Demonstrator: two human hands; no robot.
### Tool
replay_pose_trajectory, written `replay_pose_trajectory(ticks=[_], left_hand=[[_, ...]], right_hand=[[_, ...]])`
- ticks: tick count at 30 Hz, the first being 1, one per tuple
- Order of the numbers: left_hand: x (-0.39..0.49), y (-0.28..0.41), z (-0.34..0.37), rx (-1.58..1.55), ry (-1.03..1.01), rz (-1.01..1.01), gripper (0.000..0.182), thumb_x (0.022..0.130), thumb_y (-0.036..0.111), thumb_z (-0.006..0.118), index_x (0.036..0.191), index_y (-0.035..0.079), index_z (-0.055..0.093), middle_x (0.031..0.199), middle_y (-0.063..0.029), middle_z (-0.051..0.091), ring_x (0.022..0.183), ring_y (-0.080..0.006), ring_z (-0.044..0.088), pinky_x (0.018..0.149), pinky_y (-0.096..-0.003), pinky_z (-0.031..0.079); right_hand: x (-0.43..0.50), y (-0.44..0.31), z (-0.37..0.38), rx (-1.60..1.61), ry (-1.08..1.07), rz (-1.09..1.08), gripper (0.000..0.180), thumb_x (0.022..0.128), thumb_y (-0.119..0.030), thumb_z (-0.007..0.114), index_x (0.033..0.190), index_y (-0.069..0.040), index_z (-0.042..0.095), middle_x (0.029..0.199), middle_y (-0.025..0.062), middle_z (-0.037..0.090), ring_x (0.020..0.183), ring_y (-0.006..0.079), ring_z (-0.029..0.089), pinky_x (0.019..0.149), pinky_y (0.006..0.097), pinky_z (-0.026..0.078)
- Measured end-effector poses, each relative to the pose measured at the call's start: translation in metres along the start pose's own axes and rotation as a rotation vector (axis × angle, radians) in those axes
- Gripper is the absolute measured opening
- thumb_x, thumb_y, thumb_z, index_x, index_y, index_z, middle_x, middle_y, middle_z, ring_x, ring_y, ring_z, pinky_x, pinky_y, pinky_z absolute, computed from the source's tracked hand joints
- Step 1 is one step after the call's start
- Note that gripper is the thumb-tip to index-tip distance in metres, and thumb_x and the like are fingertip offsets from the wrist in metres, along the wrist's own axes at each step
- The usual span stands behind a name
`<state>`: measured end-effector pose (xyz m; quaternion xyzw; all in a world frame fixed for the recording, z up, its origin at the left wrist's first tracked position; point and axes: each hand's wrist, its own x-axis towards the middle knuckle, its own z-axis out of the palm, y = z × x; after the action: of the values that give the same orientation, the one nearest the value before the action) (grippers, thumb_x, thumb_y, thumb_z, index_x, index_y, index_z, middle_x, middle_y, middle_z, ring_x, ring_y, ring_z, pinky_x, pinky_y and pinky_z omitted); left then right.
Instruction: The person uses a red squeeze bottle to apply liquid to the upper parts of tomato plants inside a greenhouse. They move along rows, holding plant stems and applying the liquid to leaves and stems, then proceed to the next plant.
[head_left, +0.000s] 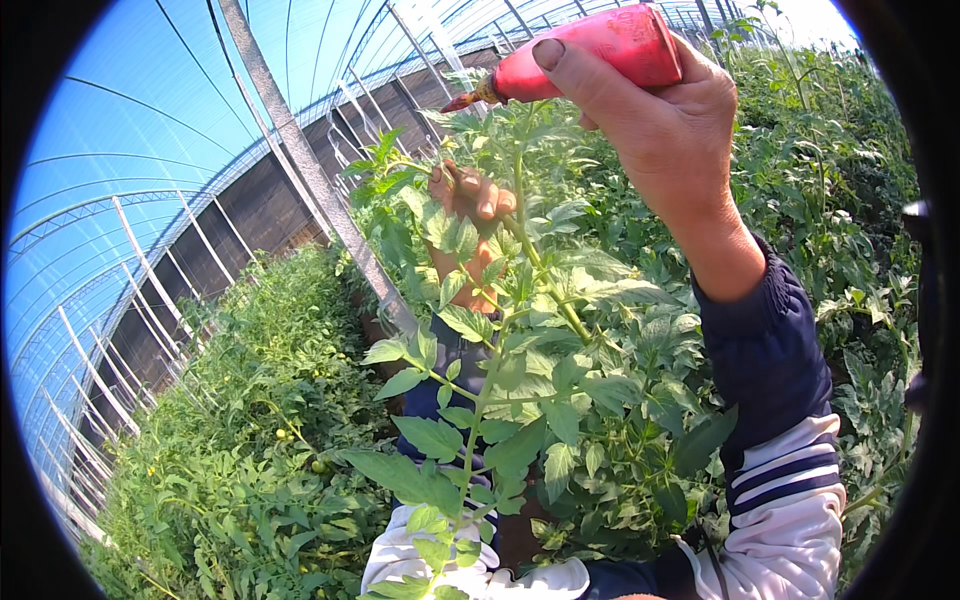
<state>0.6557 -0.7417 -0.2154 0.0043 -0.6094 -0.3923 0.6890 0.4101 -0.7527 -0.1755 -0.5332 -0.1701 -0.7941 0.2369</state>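
Note:
My right hand (667, 135) is raised at the upper right, closed around a red plastic squeeze bottle (592, 52). The bottle lies nearly on its side, its narrow, stained nozzle (469, 99) pointing left and slightly down. Lower and to the left, my left hand (472, 202) has its fingers curled at a shoot near the top of a tomato plant (536, 259); a small piece of the plant shows at the fingertips. Leaves partly cover that hand and its wrist. The nozzle is above the left hand, apart from it. A leafy tomato stem (480, 420) stands in front of my left forearm.
A slanting grey post (315, 169) rises just left of my left hand. Dense tomato rows stand on the left (247, 420) and right (810, 202), a few small fruits showing in the left one. Behind are a dark wall (262, 195), white poles and the greenhouse's curved film roof.

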Motion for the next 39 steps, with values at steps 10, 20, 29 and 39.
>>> replay_pose_trajectory(ticks=[10, 20, 29, 39], left_hand=[[0.003, -0.007, 0.012, 0.026, 0.063, -0.022, 0.024, 0.103, 0.035, 0.056, 0.101, 0.014, 0.067, 0.079, 0.0001, 0.062, 0.063, -0.0148, 0.055, 0.067, -0.0369, 0.046], [0.014, -0.026, 0.007, -0.016, 0.032, -0.066, 0.022, 0.103, 0.033, 0.055, 0.1, 0.014, 0.066, 0.077, -0.0011, 0.063, 0.06, -0.0173, 0.057, 0.067, -0.0385, 0.049], [0.014, -0.018, 0.014, 0.02, -0.013, -0.061, 0.025, 0.103, 0.036, 0.055, 0.101, 0.014, 0.067, 0.076, -0.0003, 0.064, 0.061, -0.0166, 0.056, 0.065, -0.0372, 0.047], [0.013, -0.01, 0.007, 0.031, -0.033, -0.078, 0.023, 0.102, 0.03, 0.057, 0.118, 0.016, 0.065, 0.089, -0.0023, 0.066, 0.065, -0.0169, 0.056, 0.069, -0.0381, 0.046]], right_hand=[[-0.006, 0.01, -0.009, -0.063, -0.006, 0.038, 0.014, 0.086, -0.013, 0.079, 0.095, -0.004, 0.075, 0.081, -0.0002, 0.073, 0.069, 0.0023, 0.063, 0.061, 0.0174, 0.049], [-0.008, 0.011, -0.007, -0.133, -0.091, 0.052, 0.013, 0.085, -0.008, 0.077, 0.095, 0.0, 0.075, 0.084, 0.0009, 0.073, 0.076, 0.0036, 0.065, 0.068, 0.0203, 0.052], [-0.008, 0.012, 0.001, -0.103, -0.111, -0.025, 0.01, 0.086, -0.005, 0.075, 0.093, 0.001, 0.073, 0.085, 0.0021, 0.073, 0.076, 0.0047, 0.066, 0.068, 0.0209, 0.053], [-0.011, 0.015, -0.005, -0.077, -0.017, 0.03, 0.013, 0.084, -0.006, 0.077, 0.095, 0.001, 0.075, 0.085, 0.0021, 0.074, 0.076, 0.0047, 0.066, 0.068, 0.0199, 0.053]])
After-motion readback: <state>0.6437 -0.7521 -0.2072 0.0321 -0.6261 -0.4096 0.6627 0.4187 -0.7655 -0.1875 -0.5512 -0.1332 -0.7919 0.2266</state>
